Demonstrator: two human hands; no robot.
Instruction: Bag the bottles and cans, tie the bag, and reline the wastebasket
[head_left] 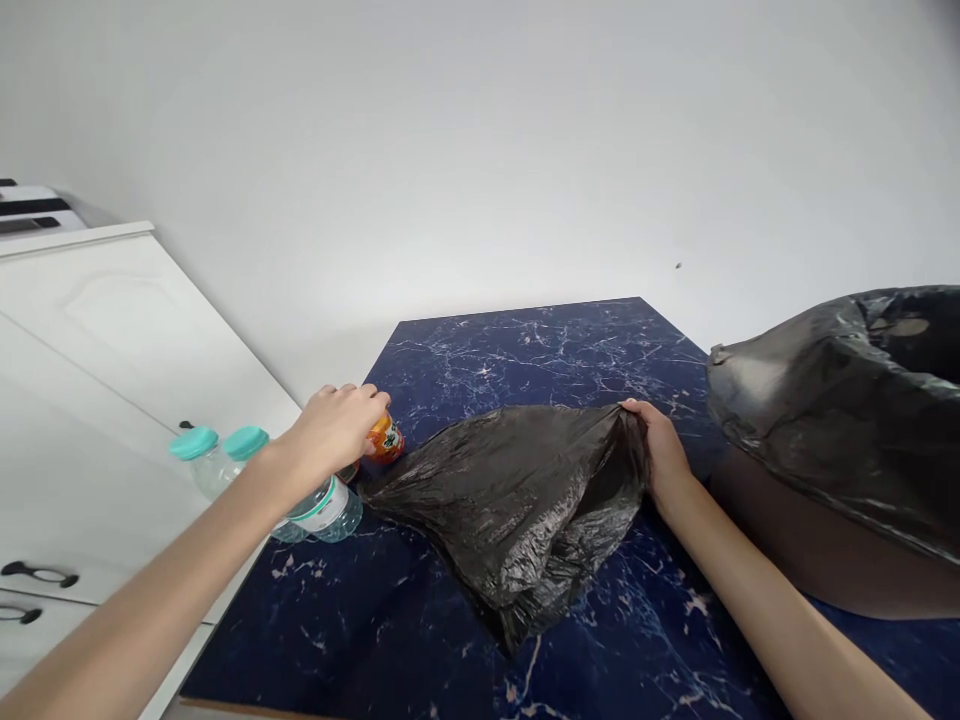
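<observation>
A black plastic bag (517, 500) lies spread across the blue marbled table (480, 350). My right hand (656, 450) pinches its upper right edge, where the bag's mouth gapes a little. Over at the left, my left hand (345, 420) is closed around the top of an orange drink can (386, 440) with a printed label. The can is at the left edge of the table, close to the bag's narrow end. Two clear plastic bottles with turquoise caps, one with a white-and-green label (322, 508), stand beside it, partly hidden by my left forearm.
At the right stands a brown bin (810, 550) lined with a black bag (840, 390). A white cabinet (127, 370) with dark handles borders the table on the left. Behind the table rises a white wall (495, 150).
</observation>
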